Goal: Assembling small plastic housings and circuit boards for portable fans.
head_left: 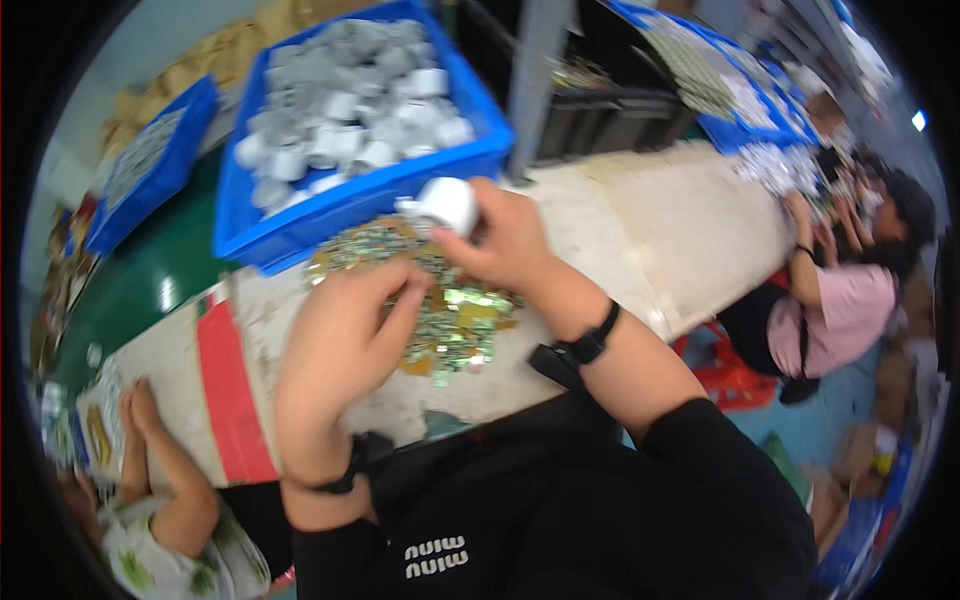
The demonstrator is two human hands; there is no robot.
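The right hand (505,240) holds a small white plastic cylindrical cap (444,203) pinched between thumb and fingertips, lifted just above the near edge of a heap of small flat green and gold circuit pieces (455,325). The fingers curl closed around the cap, whose rounded end points toward the large blue plastic crate (470,155) behind it. That crate is filled with many more white and grey plastic caps (345,110) and sits at the far edge of the pale, worn tabletop (640,240).

The left hand (340,340) hovers over the left side of the heap, fingers bent together and pointing down, index fingertip touching the pieces; whether it has a piece pinched I cannot tell. Both wrists wear black bands.

A red strip (232,390) crosses the tabletop to the left of the heap. Farther left, a second blue crate (150,165) stands on the green floor. At the lower left, another person's clasped hands (135,405) rest on the tabletop. At the right, a person in a pink shirt (840,315) works at the far end, near a long blue tray (740,125) of small parts.
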